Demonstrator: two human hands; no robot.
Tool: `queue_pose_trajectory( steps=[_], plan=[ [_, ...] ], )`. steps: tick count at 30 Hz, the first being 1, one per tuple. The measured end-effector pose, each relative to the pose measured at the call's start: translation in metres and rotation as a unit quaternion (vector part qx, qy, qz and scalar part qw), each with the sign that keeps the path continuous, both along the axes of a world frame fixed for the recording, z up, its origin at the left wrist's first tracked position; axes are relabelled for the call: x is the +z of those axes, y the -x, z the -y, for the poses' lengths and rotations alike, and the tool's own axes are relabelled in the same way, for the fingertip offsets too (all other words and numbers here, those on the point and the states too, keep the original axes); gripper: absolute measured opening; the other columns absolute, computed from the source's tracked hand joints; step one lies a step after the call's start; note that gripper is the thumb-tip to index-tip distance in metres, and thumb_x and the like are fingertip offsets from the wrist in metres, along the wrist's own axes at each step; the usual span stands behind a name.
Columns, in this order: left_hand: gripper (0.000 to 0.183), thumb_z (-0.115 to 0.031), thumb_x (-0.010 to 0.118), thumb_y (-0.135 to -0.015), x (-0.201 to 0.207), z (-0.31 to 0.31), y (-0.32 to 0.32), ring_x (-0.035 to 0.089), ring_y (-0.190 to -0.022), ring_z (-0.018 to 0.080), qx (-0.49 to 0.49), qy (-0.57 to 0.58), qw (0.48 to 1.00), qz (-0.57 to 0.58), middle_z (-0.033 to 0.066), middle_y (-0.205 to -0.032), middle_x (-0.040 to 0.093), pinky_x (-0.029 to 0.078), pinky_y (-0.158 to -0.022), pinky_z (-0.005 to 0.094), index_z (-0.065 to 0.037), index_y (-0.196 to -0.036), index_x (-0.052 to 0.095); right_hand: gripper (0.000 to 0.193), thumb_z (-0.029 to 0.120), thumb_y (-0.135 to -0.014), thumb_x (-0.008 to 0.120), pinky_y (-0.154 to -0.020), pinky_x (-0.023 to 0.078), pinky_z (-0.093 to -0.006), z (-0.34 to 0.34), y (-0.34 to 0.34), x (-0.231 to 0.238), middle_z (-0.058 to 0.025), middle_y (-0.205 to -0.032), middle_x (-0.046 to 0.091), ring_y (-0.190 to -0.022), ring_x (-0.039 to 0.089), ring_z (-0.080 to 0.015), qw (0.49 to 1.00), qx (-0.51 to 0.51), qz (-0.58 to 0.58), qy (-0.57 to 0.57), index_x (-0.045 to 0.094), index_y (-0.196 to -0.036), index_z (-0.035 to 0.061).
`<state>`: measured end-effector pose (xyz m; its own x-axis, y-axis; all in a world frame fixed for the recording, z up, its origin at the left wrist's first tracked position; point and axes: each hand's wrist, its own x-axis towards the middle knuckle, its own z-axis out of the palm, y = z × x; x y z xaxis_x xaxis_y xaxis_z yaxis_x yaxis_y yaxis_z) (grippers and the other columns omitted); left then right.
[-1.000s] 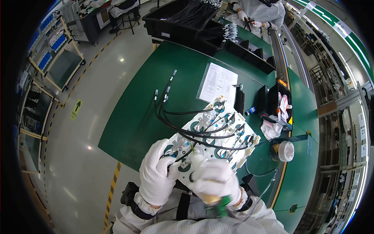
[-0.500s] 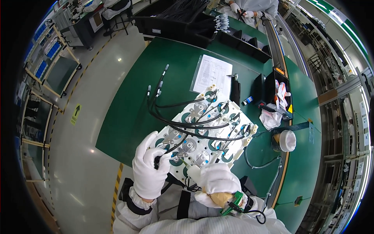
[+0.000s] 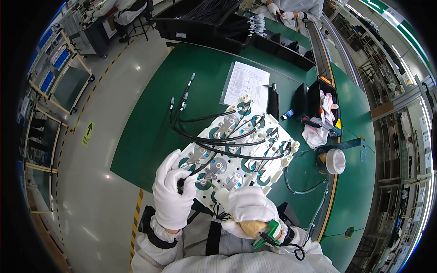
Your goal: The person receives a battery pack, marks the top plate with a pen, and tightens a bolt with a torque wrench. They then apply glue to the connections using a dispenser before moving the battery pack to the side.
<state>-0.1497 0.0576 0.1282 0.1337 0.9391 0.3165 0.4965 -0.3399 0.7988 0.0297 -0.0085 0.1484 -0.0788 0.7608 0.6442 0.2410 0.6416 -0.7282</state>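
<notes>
A white perforated plate [image 3: 236, 150] carrying round silver parts lies on the green table near me, with black cables [image 3: 214, 142] running across it. At its lower left edge my left hand [image 3: 173, 198], in a white glove, is pinched on a black cable beside a silver connector [image 3: 205, 178]. My right hand [image 3: 251, 205], also gloved, is closed at the plate's near edge. Its fingers hide whatever they may grip. A green clip [image 3: 272, 231] with a black cord sits at my right wrist. Several cable ends with pale sleeves [image 3: 184, 99] reach out to the far left.
Beyond the plate lie a printed sheet [image 3: 247, 82] and a small blue-labelled bottle [image 3: 287, 114]. To the right stand a black bin [image 3: 336, 129] of odds and ends and a white-lined cup [image 3: 336, 161]. Cable bins [image 3: 195, 32] line the back; a co-worker's hands [image 3: 281, 12] show behind.
The whole view has shifted very slightly. Both hands keep nearly the same places and grips at the plate; the green clip at my right wrist has tilted a little.
</notes>
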Motion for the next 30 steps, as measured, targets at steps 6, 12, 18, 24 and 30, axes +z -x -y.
queue_pose_trajectory(
  steps=[6,12,18,24,30],
  plan=[
    [0.014,-0.005,0.067,-0.074,-0.001,0.000,0.000,0.061,-0.095,0.0300,0.000,-0.035,0.999,-0.033,0.0189,-0.125,0.053,0.051,-0.076,0.0359,0.000,-0.082,0.056,0.043,-0.003,-0.067,0.078,-0.076,0.048,-0.0373,-0.001,0.001,0.001,-0.0054,-0.092,0.060,-0.087,0.061,-0.0267,1.000,0.001,-0.003,-0.023,0.054,-0.100,0.0092],
    [0.018,-0.006,0.069,-0.074,-0.001,0.002,0.001,0.062,-0.092,0.0287,-0.002,-0.024,1.000,-0.014,0.0188,-0.126,0.052,0.051,-0.075,0.0352,0.000,-0.087,0.058,0.045,-0.002,-0.065,0.073,-0.059,0.047,-0.0386,-0.005,0.001,0.009,-0.0110,-0.089,0.059,-0.071,0.060,-0.0296,0.997,0.041,0.042,-0.056,0.054,-0.105,0.0048],
    [0.037,-0.017,0.076,-0.068,0.019,0.037,-0.004,0.052,-0.106,0.0358,-0.030,-0.188,0.976,-0.106,0.0143,-0.119,0.049,0.045,-0.089,0.0435,-0.009,-0.100,0.059,0.049,0.007,-0.063,0.084,-0.083,0.050,-0.0403,0.017,-0.015,-0.004,-0.0095,-0.097,0.062,-0.092,0.060,-0.0288,0.992,-0.081,0.006,-0.092,0.057,-0.103,0.0091],
    [0.027,-0.020,0.076,-0.070,0.012,0.071,-0.024,0.049,-0.097,0.0244,-0.066,-0.179,0.962,-0.194,0.0027,-0.103,0.049,0.046,-0.078,0.0360,-0.012,-0.091,0.062,0.052,0.012,-0.063,0.086,-0.086,0.048,-0.0422,0.040,-0.019,-0.003,-0.0102,-0.096,0.062,-0.096,0.061,-0.0291,0.997,-0.035,-0.071,-0.020,0.052,-0.103,0.0093],
    [0.027,-0.008,0.072,-0.064,0.009,0.076,-0.022,0.048,-0.093,0.0203,-0.085,-0.199,0.950,-0.226,-0.0026,-0.101,0.049,0.043,-0.074,0.0335,-0.013,-0.089,0.064,0.051,0.011,-0.065,0.085,-0.085,0.048,-0.0420,0.042,-0.014,-0.010,-0.0087,-0.094,0.062,-0.095,0.062,-0.0287,0.998,-0.041,-0.053,-0.004,0.052,-0.103,0.0095]
  ],
)
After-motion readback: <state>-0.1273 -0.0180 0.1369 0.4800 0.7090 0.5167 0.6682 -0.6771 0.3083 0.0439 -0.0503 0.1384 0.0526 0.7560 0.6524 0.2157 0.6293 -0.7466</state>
